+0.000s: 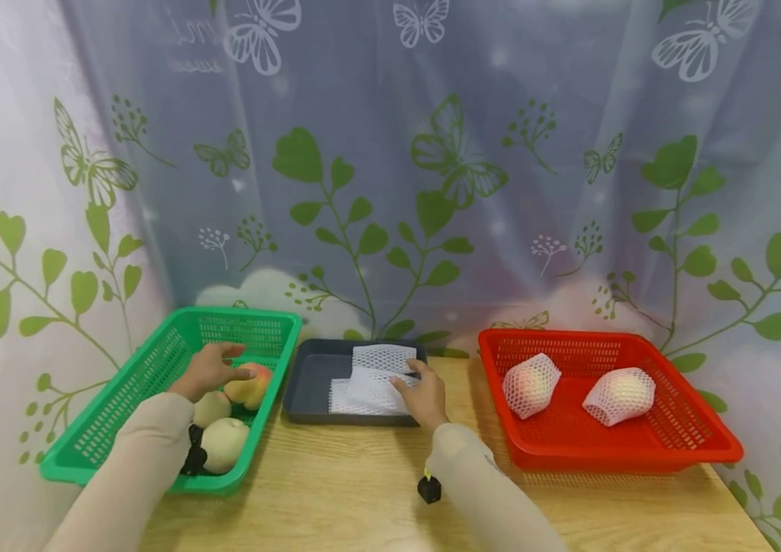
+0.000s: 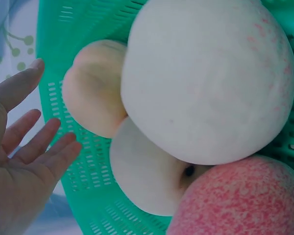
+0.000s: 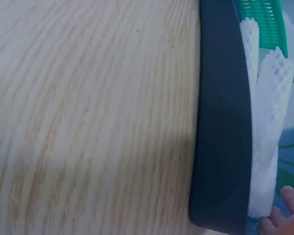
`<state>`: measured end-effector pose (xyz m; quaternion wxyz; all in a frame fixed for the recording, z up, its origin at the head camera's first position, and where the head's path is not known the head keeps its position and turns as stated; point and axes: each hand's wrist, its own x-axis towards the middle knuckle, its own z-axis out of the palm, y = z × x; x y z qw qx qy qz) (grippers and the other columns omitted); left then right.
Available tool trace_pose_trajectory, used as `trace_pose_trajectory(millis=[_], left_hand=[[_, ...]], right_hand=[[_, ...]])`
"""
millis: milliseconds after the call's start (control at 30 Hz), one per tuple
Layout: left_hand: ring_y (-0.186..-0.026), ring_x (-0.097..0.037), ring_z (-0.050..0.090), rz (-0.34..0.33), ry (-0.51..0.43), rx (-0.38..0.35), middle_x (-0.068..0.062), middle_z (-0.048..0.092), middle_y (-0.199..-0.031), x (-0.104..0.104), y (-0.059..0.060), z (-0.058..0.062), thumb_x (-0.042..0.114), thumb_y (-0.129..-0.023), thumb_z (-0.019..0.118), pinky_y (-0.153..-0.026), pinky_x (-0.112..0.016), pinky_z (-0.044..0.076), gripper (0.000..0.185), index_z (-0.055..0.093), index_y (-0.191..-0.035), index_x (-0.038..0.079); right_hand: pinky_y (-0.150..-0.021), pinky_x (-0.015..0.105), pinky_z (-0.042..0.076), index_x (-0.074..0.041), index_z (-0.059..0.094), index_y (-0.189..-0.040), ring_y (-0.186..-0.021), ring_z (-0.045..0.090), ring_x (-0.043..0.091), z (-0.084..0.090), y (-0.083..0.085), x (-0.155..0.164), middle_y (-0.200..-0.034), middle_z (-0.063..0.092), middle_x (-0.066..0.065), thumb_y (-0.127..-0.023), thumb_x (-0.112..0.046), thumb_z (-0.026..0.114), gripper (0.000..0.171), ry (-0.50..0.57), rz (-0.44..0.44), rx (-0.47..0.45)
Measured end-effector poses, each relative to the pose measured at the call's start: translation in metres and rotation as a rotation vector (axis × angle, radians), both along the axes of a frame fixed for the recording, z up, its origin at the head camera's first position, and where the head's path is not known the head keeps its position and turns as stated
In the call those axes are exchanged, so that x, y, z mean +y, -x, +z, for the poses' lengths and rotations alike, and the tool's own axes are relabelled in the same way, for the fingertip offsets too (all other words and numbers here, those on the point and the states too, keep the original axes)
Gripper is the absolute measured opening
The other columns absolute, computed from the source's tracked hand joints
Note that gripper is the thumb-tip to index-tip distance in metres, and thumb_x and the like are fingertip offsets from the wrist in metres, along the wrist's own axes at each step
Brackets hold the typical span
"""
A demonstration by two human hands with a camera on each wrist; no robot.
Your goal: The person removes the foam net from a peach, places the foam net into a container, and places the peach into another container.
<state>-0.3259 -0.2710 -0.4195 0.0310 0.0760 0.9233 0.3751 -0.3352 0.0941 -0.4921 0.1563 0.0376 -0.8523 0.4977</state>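
Green plastic basket (image 1: 155, 376) at lower left holds pale round peaches (image 2: 206, 83) under the open left hand (image 1: 209, 369), fingers spread in the wrist view alone, while the right hand (image 1: 423, 397) pinches white foam netting (image 1: 372, 379).

backdrop: pale curtain (image 1: 390, 153), green leaf and butterfly print | surface: light wooden table (image 1: 362, 491)

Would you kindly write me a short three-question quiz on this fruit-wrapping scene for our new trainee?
1. How many wrapped peaches lie in the red basket?
2. True or false: the left hand is inside the green basket.
3. The right hand rests on: A) foam nets in the grey tray, B) a peach, C) bare table.

Key: 1. Two. 2. True. 3. A.
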Motion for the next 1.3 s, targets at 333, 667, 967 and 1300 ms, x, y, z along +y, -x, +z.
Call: trace_pose_trajectory(millis=[333, 667, 967, 1300], left_hand=[[-0.124, -0.052, 0.04, 0.026, 0.023, 0.025, -0.033, 0.041, -0.14, 0.011, -0.007, 0.011, 0.029, -0.087, 0.072, -0.094, -0.057, 0.044, 0.072, 0.041, -0.139, -0.008], [-0.131, -0.05, 0.034, 0.024, -0.017, 0.002, -0.031, 0.036, -0.144, 0.031, -0.012, 0.023, 0.031, -0.089, 0.069, -0.1, -0.058, 0.04, 0.073, 0.036, -0.143, -0.005], [-0.136, -0.045, 0.029, -0.013, -0.074, -0.013, -0.026, 0.031, -0.15, 0.059, -0.011, 0.028, 0.043, -0.086, 0.07, -0.102, -0.06, 0.037, 0.081, 0.034, -0.148, 0.004], [-0.137, -0.043, 0.03, -0.072, -0.166, 0.007, -0.022, 0.038, -0.148, 0.101, -0.016, 0.021, 0.036, -0.086, 0.072, -0.103, -0.058, 0.037, 0.073, 0.04, -0.145, 0.007]], right_hand=[[-0.103, 0.049, 0.041, -0.003, 0.054, -0.133, -0.128, 0.046, 0.034, 0.019, -0.005, 0.008, -0.135, 0.055, 0.015, -0.088, -0.021, 0.071, 0.051, 0.038, 0.077, -0.044], [-0.109, 0.048, 0.035, -0.002, 0.052, -0.134, -0.13, 0.045, 0.034, 0.058, -0.013, 0.023, -0.136, 0.054, 0.016, -0.088, -0.019, 0.071, 0.052, 0.133, 0.139, -0.038], [-0.104, 0.049, 0.041, -0.01, 0.052, -0.136, -0.13, 0.045, 0.033, 0.078, -0.015, 0.052, -0.139, 0.051, 0.015, -0.089, -0.026, 0.07, 0.054, 0.14, 0.144, -0.065], [-0.109, 0.048, 0.034, -0.013, 0.047, -0.14, -0.134, 0.039, 0.029, 0.091, -0.019, 0.09, -0.143, 0.047, 0.011, -0.09, -0.032, 0.067, 0.057, 0.082, 0.127, -0.086]])
